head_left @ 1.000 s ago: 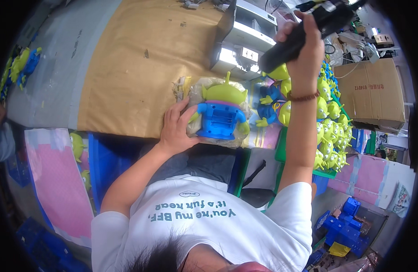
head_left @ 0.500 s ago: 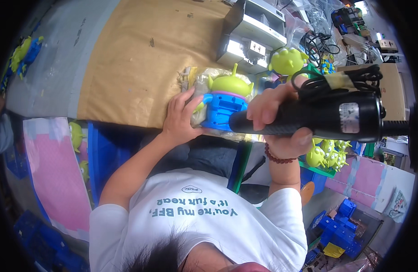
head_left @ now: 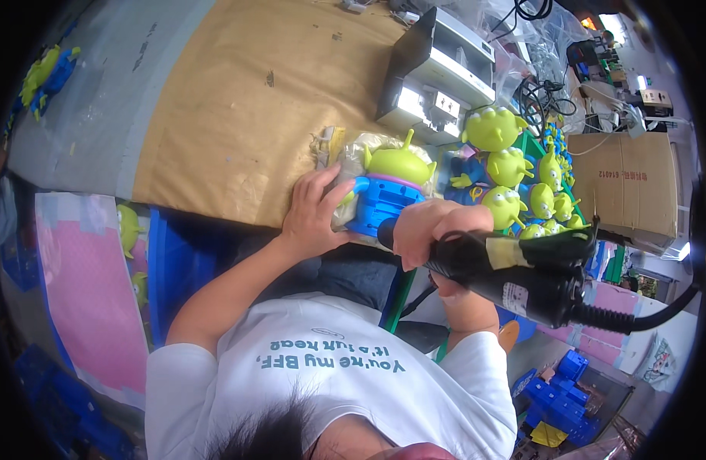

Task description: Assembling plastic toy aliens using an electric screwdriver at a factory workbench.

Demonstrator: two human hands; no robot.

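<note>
A toy figure (head_left: 399,165) with a lime-green head and a blue body lies near the front edge of the bench, on a plastic-wrapped pad (head_left: 359,150). Its back panel faces up, with slots and holes in it. My left hand (head_left: 310,211) grips the figure's left side, thumb low and fingers by its arm. In my right hand (head_left: 437,232) is a black electric screwdriver (head_left: 514,290), a coiled cable bundled on its body. The tool slants down to the right, its nose by the lower right of the blue body. My hand hides the tip.
A white and black machine (head_left: 437,65) stands behind the pad. Several green toy heads (head_left: 508,166) crowd the right side. Brown paper (head_left: 238,107) covers the bench. A cardboard box (head_left: 632,184) stands farther right, and a pink-covered board (head_left: 85,284) is at the left.
The screwdriver's rear end has swung down and toward me, and my right hand has shifted slightly left and lower. My left hand keeps its hold on the figure.
</note>
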